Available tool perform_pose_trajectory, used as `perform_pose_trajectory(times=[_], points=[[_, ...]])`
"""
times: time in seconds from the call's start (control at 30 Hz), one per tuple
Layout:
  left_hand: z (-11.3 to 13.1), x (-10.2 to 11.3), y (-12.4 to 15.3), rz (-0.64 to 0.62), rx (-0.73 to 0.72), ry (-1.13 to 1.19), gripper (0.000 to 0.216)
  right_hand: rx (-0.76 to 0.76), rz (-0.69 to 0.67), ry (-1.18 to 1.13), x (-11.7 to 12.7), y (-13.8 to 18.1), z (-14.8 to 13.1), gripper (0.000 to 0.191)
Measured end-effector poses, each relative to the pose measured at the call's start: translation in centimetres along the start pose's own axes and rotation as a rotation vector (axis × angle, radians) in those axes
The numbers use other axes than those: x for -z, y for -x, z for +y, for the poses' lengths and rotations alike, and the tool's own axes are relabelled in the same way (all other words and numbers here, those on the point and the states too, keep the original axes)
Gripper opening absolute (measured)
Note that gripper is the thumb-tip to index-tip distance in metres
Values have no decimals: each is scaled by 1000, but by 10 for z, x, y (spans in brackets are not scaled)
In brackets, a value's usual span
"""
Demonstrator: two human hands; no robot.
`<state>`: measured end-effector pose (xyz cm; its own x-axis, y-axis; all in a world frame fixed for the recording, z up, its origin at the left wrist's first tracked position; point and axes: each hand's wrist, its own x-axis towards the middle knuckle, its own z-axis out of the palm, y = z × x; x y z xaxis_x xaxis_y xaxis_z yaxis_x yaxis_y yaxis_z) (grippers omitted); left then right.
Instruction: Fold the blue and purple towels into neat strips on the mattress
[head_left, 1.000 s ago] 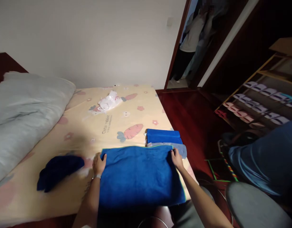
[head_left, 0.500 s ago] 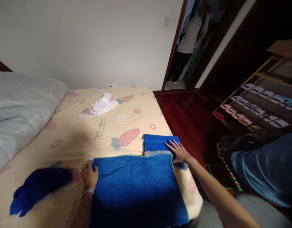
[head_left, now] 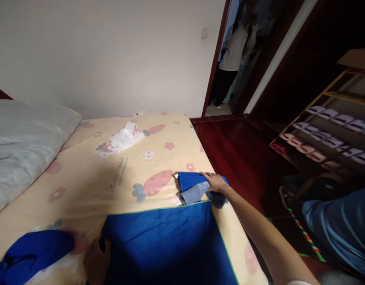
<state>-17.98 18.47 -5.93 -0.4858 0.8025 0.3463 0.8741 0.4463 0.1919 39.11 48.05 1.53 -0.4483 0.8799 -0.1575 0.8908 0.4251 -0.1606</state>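
Towel: blue with green edging, spread on the sheet at 6 o'clock, bearings taken from the centre of my head view. Lower part lies in deep shadow and runs out of sight at the bottom.
Left hand: at 7 to 8 o'clock, fingers curled at the towel's left edge. Shadow covers the fingertips; I cannot tell whether they pinch the cloth.
Right hand: between 4 and 5 o'clock, fingers bent over the bundle's right end, gripping it. I cannot see the thumb.
Bundle: folded blue cloth with a grey face bearing pale markings, at 5 to 6 o'clock, just beyond the towel's far edge. I note a small white tag at its left end.
Heap: crumpled blue cloth at 8 o'clock, left of the left hand and apart from the towel.
Bag: white plastic with red print, crumpled on the sheet at 9 o'clock.
Quilt: grey, bulky, at 9 o'clock, beyond the bag.
Rack: at 3 o'clock, with rows of slippers.
People: I record one standing person in the doorway at 1 o'clock, and one person in blue at 4 o'clock, partly out of view.
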Motion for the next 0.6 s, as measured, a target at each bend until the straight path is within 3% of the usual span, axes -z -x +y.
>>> perform_pose_trajectory(times=[0.27, 0.4, 0.47, 0.6], points=[[8, 6, 0, 13, 21, 21, 33, -98, 31, 24, 23, -43, 11, 83], [6, 3, -2, 41, 35, 17, 34, -120, 133, 9, 38, -62, 16, 76], [4, 1, -1, 45, 24, 7, 33, -135, 149, 17, 41, -72, 17, 81], [1, -4, 3, 50, 3, -25, 34, -117, 3, 108, 32, -80, 14, 104]])
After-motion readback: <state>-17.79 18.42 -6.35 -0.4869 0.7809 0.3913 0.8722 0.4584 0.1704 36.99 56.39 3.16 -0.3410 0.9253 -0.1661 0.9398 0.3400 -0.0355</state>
